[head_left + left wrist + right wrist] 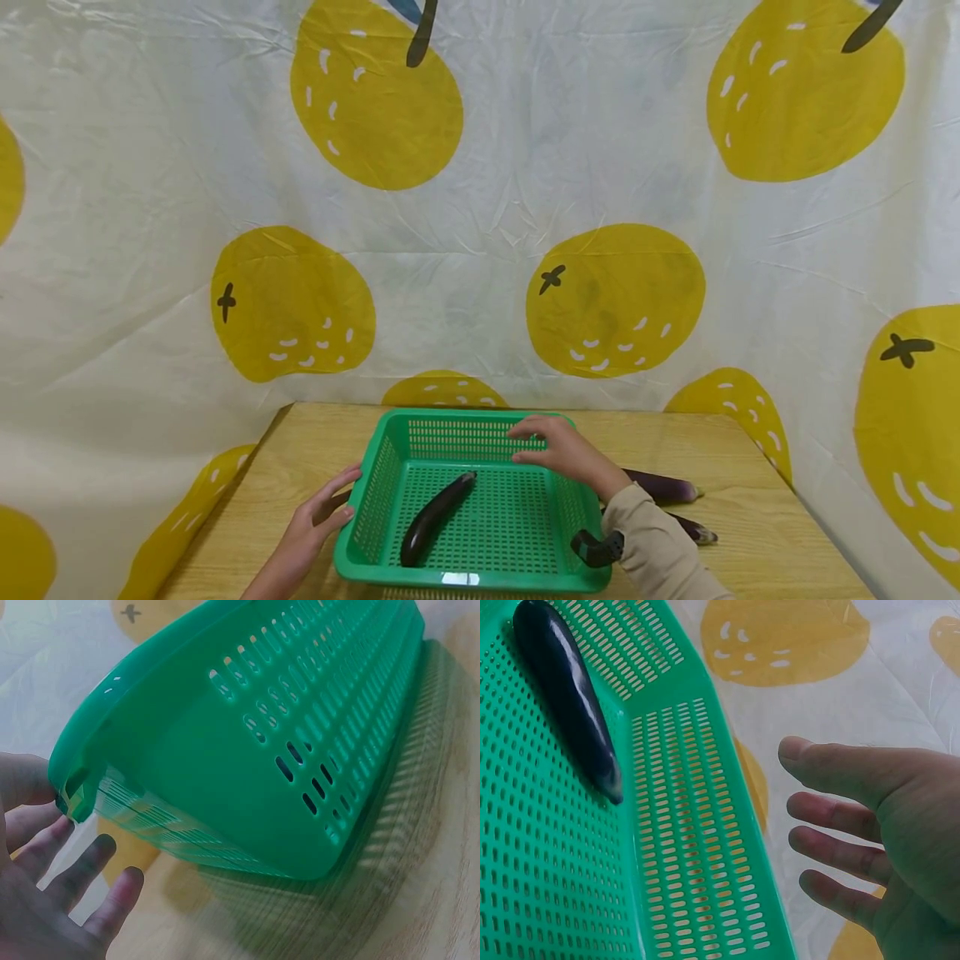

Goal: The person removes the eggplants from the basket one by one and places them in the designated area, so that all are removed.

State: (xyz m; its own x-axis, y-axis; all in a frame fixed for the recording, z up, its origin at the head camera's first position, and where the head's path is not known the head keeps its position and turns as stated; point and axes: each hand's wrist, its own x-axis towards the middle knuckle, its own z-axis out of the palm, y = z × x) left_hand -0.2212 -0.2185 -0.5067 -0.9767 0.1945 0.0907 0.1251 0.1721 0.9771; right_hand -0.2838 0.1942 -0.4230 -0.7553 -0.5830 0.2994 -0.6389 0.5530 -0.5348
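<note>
Your left hand (306,527), fingers relaxed and gripping nothing, has its tips at the left rim of the green perforated plastic basket (525,578); to steady it well, I'd judge, let those fingertips bear lightly and evenly, so the basket neither tips nor skids on the wood-grain table (765,533), and lift your right hand (558,448) over the wall high enough that the black wrist gear (597,548) doesn't snag. On the basket's floor, left of centre, lies a glossy dark purple eggplant (437,517): its slightly curved long axis runs aslant, blunt end toward you and left, narrow stem end pointing away and right. Right of the basket, partly hidden by your tan sleeve (652,533), lie a second eggplant (697,531) and, beyond it, a third eggplant (663,486), both with stem ends to the right. Your right hand is farther out, near the basket's far right corner, thumb and fingers apart, holding nothing. Behind everything hangs a pale cloth (480,317) with yellow fruit prints (615,317).
</note>
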